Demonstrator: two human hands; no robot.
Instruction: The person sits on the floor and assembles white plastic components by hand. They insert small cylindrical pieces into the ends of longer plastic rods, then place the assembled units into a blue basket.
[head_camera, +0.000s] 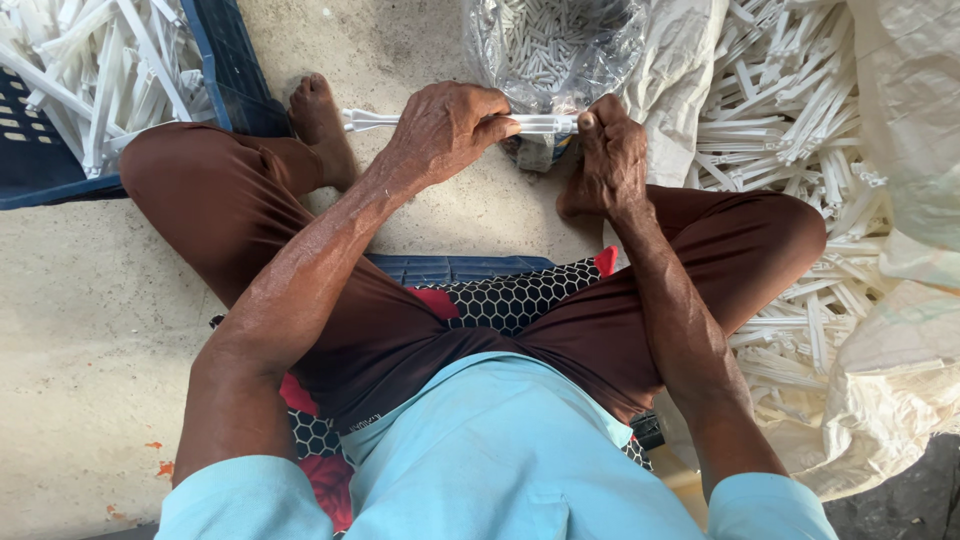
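Hands: left hand and right hand both clench one white plastic strip, held level above the concrete floor.
Ahead: clear bag of small white pieces.
Left: blue crate of strips.
Right: loose strip pile on sacking.

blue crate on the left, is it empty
No, the blue crate at the person's left holds a heap of white plastic pieces, while both hands grip one white plastic piece in front.
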